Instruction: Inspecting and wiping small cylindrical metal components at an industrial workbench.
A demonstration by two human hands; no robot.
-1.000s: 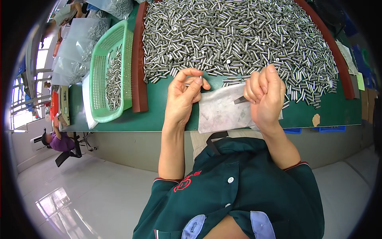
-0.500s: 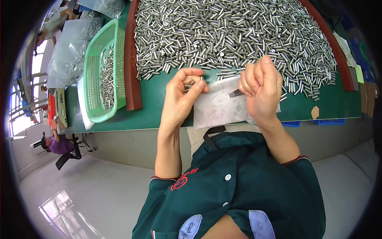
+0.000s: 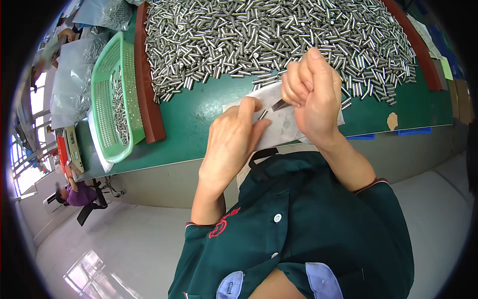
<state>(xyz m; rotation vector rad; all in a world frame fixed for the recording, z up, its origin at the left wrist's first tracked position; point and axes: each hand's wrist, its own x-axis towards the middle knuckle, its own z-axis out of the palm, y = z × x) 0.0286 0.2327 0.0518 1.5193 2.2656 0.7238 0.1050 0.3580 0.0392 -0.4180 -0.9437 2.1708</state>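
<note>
**A:** From the head view, what do you count?

**B:** Two bare hands over one green table (image 3: 199, 124). The left hand (image 3: 231, 144) pinches one small metal pin (image 3: 262, 114) between thumb and fingertip. The right hand (image 3: 313, 99) is curled tight, its fingers pressed together around one slim dark metal tool (image 3: 280, 104), whose point sits just beside the pin. Both hover above one pale, thin sheet (image 3: 289, 122) lying at the table's near edge.

**A:** And the loose pieces?

**B:** Too many to count: a broad heap of metal pins (image 3: 279, 35), short, shiny, cylindrical, spread across the far half of the table, bounded by two red-brown curved rails, one on the left (image 3: 147, 84) and one on the right (image 3: 413, 45).

**A:** Containers?

**B:** One light green plastic basket (image 3: 104, 99), perforated walls, left of the left rail, holding a thin layer of the same pins. Behind it lie clear plastic bags (image 3: 74, 70), at least two, glossy and crumpled; the farthest holds pins too.

**A:** Anything else?

**B:** The person's dark green shirt (image 3: 318, 229) with white buttons, and another person seated far off at the left (image 3: 74, 194).
</note>
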